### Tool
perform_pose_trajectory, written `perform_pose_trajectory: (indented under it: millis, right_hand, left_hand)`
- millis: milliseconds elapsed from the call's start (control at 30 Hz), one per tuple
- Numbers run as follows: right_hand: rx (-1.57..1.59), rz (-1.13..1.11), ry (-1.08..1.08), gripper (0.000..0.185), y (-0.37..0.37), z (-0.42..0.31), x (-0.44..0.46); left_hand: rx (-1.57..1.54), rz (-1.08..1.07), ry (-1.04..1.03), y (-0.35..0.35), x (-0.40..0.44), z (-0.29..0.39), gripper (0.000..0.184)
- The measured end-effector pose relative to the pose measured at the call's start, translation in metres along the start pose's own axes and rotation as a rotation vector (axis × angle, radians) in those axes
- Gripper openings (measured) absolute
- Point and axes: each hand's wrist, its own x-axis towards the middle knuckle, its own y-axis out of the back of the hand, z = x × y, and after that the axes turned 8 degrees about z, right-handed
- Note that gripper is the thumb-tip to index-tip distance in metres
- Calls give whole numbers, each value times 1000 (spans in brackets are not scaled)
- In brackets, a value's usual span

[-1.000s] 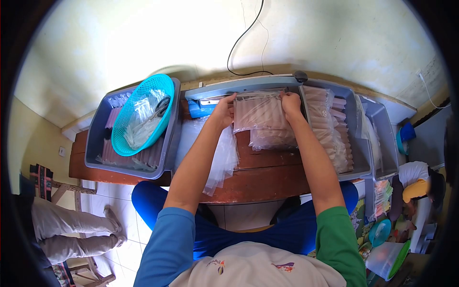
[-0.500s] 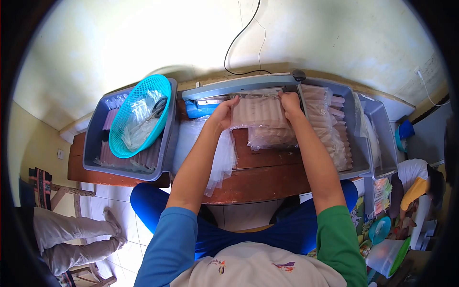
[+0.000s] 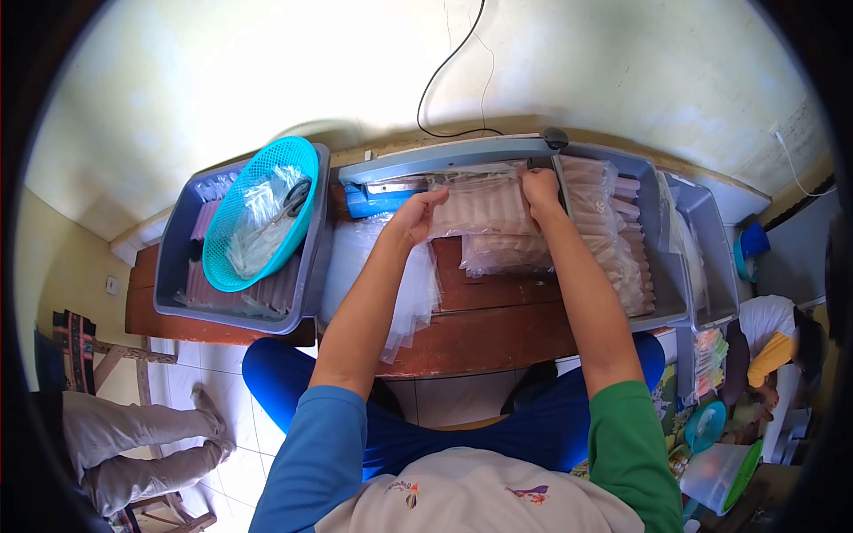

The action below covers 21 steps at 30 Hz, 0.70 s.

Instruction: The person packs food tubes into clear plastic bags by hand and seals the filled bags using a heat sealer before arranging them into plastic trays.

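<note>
Fingers [image 3: 435,196] grip crinkly clear plastic bag [image 3: 478,222], pinkish tubes [image 3: 490,202] inside.

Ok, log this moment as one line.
filled clear bag: held between hands | left hand: left edge | right hand: right edge | grey bar: beyond bag

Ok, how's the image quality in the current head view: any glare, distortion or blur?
Head view: the wall is blown out at upper left; wide-angle distortion bows the long grey bar, with black rounding off the corners; bright glare whitens some clear plastic in the turquoise basket; the hands and the plastic pack between them show no obvious motion blur.
</note>
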Motion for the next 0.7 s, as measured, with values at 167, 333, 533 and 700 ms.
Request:
perform_pose_trajectory:
  millis: [167,333,533,700]
  right_hand:
    - [-86,26,101,30,2,6,10]
    - [-179,59,166,35,14,-8,0]
    - [-313,127,423,34,44,-30,-28]
    - [-406,101,580,24,76,-63,-53]
  left_hand:
    - [3,-1,-2,1,9,1,30]
    - [47,-40,-12,10,23,-1,39]
    - [31,61,-23,-5,4,2,36]
    - [-5,36,-10,-10,-3,4,35]
